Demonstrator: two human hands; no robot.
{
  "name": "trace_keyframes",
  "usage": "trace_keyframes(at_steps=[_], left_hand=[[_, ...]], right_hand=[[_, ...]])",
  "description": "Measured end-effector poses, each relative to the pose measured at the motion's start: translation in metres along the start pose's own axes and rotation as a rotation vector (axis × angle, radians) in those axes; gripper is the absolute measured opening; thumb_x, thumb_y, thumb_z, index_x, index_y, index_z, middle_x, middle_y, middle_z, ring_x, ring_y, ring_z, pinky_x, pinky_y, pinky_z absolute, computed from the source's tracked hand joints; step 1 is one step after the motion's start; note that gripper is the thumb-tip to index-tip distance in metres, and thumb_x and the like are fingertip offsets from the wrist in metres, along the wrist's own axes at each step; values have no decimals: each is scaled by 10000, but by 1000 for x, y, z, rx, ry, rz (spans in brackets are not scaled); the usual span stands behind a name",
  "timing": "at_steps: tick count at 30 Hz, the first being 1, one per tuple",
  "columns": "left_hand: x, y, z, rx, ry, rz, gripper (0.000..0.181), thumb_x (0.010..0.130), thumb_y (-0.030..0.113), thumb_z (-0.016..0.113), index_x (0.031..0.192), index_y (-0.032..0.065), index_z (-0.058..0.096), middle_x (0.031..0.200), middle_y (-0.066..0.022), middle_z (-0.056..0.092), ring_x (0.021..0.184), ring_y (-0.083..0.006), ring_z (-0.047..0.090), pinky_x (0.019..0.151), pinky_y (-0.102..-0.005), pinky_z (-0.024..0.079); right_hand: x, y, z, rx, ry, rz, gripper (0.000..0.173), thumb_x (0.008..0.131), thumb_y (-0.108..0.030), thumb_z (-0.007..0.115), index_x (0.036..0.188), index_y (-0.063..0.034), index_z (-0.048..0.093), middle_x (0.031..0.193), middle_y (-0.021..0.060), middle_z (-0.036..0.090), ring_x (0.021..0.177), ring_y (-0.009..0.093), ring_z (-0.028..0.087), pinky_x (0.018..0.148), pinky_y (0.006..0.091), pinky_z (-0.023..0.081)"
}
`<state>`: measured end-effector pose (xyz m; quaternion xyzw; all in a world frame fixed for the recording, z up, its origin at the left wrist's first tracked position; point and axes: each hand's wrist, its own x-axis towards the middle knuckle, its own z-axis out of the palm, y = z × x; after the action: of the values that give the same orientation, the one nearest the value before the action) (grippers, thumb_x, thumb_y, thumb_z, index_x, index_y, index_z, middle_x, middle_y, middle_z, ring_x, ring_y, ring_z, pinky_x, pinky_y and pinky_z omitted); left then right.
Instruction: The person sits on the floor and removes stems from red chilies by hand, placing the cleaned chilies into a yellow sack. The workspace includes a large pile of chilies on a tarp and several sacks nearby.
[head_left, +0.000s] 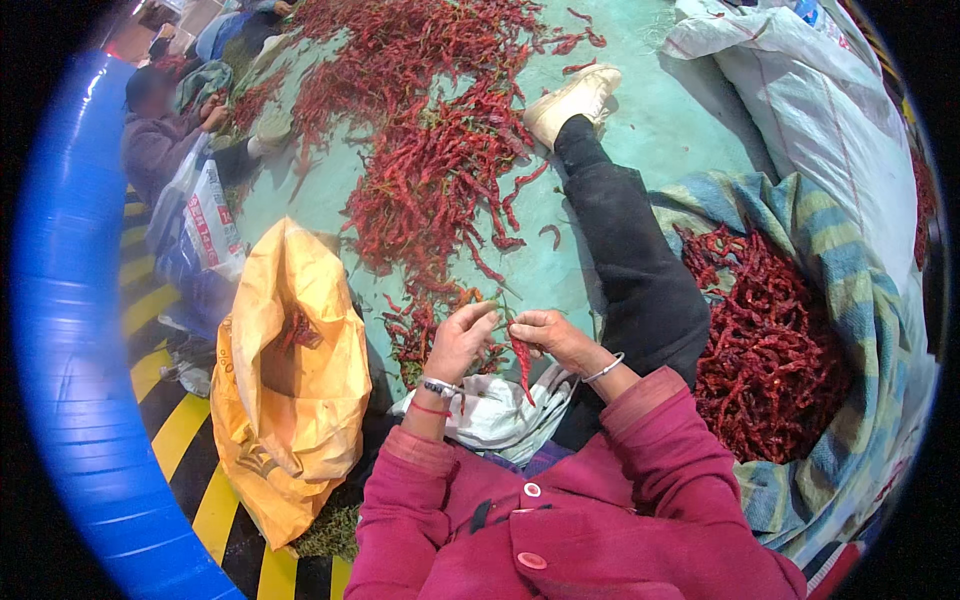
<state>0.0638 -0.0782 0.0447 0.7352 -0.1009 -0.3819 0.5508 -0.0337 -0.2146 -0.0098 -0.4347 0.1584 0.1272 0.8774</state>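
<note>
My right hand (556, 339) pinches a dried red chili pepper (521, 364) between thumb and fingers, its tip hanging down. Close beside it, my left hand (462, 341) has thumb and forefinger near a green stem (505, 307) above the pepper; whether they grip that stem is unclear. Past both hands spreads a long heap of dried red chilies (427, 172) on a pale green floor (652, 142). Beneath the hands, a white woven sack (495, 412) lies bunched in my lap.
An orange sack (330, 405) gapes at my left with some chilies inside. On my right, a striped blue-green cloth (855, 247) surrounds a pile of chilies (772, 360), beside a large white sack (817, 112). My leg (630, 247) stretches forward. Another person (161, 142) sits at upper left.
</note>
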Motion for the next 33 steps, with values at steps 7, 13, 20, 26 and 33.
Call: trace_keyframes(at_steps=[7,13,20,26,33], left_hand=[[4,-9,7,-65,-35,-19,162,777,145,616,859,7,597,699,-2,568,557,-54,475,495,-185,372],[-6,-27,5,-443,-54,-187,97,792,126,600,829,45,561,651,0,553,466,-39,444,373,-170,317],[9,-61,-16,-139,-167,-296,132,791,138,584,882,48,553,676,-31,579,529,-99,535,445,-216,412],[76,-59,15,1215,204,682,131,690,95,556,812,69,515,797,-77,521,769,-248,535,646,-364,447],[94,-49,10,647,231,614,72,731,77,591,778,59,539,715,-42,543,568,-171,531,463,-276,411]], right_hand=[[-1,2,5,-37,-56,59,235,827,-292,553,811,-60,589,645,-45,502,556,50,426,493,192,317],[-3,4,7,-443,-118,-92,260,822,-294,547,890,-49,606,726,36,586,656,153,549,595,273,428],[-4,22,4,-486,-206,-85,269,838,-240,483,702,-10,512,617,41,502,554,163,478,515,283,373],[7,2,-6,450,61,159,138,818,-172,484,752,-52,469,609,27,440,531,138,444,497,257,370],[4,-7,-10,524,196,130,164,813,-130,533,933,-29,485,624,11,440,480,95,408,402,212,322]])
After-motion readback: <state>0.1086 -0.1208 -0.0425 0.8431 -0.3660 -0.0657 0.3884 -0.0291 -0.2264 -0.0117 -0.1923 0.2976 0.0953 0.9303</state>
